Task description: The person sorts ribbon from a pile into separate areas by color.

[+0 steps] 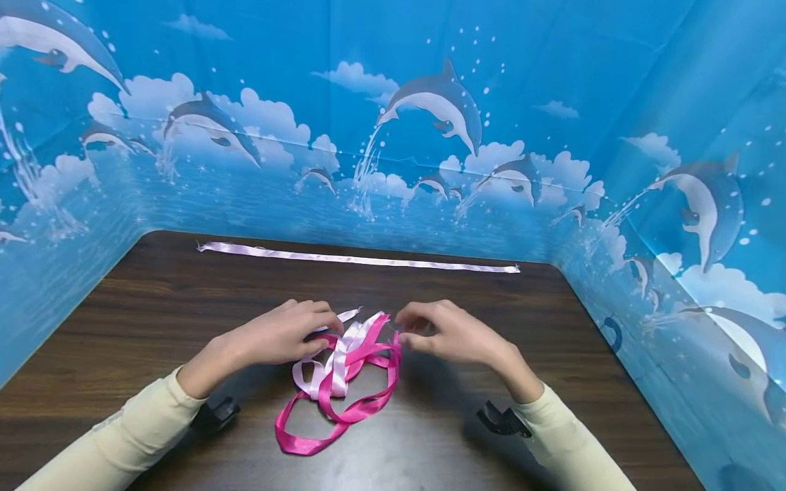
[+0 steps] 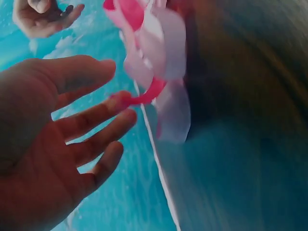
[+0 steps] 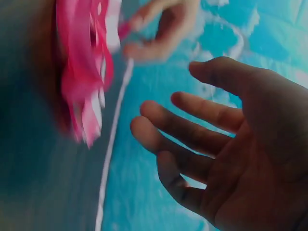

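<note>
A loose heap of satin ribbons lies mid-table in the head view: a bright pink ribbon [image 1: 362, 408] looped over and through a pale pink ribbon [image 1: 336, 368]. At the heap's left side is my left hand [image 1: 288, 334]; in the left wrist view its index fingertip [image 2: 121, 98] touches a pink loop, while the thumb stands apart from it. My right hand [image 1: 451, 333] hovers at the heap's right edge, fingers loosely bent. The right wrist view shows nothing between that hand's thumb and fingers [image 3: 192, 127].
Along the far edge of the dark wooden table [image 1: 153, 293] a pale lilac ribbon [image 1: 368, 260] lies stretched nearly straight. A blue dolphin-print sheet [image 1: 276, 198] walls the table at the back and both sides. Dark wrist mounts [image 1: 215, 416] sit under both forearms.
</note>
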The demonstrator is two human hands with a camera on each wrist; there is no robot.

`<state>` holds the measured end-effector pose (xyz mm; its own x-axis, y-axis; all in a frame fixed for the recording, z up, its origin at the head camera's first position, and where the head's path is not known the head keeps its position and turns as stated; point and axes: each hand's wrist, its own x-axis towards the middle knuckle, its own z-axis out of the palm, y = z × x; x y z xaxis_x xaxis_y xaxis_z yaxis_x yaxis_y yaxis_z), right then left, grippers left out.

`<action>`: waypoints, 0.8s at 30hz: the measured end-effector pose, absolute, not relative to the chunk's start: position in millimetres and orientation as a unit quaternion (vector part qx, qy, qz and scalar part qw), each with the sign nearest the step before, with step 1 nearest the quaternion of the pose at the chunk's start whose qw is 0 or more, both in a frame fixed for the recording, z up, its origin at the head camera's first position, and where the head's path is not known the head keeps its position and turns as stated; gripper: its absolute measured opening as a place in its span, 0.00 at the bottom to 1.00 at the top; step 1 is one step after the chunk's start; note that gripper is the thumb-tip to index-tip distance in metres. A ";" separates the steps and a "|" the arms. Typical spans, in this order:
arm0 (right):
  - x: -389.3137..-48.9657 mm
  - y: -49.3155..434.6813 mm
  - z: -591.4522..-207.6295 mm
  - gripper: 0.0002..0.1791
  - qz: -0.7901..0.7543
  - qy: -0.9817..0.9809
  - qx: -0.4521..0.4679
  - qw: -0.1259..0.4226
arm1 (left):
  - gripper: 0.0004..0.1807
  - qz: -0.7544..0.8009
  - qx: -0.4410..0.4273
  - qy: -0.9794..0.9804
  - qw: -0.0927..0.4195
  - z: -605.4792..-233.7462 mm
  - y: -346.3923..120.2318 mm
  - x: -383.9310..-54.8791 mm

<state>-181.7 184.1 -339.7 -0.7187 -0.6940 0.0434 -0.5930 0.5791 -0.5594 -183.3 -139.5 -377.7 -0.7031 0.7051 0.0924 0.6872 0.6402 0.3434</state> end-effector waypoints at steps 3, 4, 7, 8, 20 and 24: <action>-175.2 163.1 -348.7 0.13 -0.287 0.870 -0.384 0.114 | 0.21 0.167 0.399 0.901 0.025 -381.9 -133.4 -183.3; -173.4 157.1 -351.8 0.12 -0.294 0.865 -0.388 0.118 | 0.21 0.162 0.405 0.899 0.026 -383.5 -132.2 -183.5; -168.2 140.7 -364.1 0.10 -0.322 0.858 -0.380 0.130 | 0.21 0.151 0.421 0.894 0.033 -388.3 -128.3 -184.3; -166.3 135.7 -369.1 0.09 -0.330 0.858 -0.369 0.137 | 0.20 0.149 0.427 0.891 0.033 -390.1 -127.1 -184.8; -159.3 112.7 -409.1 0.14 -0.444 0.827 -0.269 0.217 | 0.10 0.142 0.419 0.894 -0.070 -394.0 -114.9 -184.8; -161.5 118.6 -406.7 0.10 -0.529 0.777 -0.223 0.258 | 0.10 0.146 0.401 0.894 -0.136 -386.9 -106.0 -180.2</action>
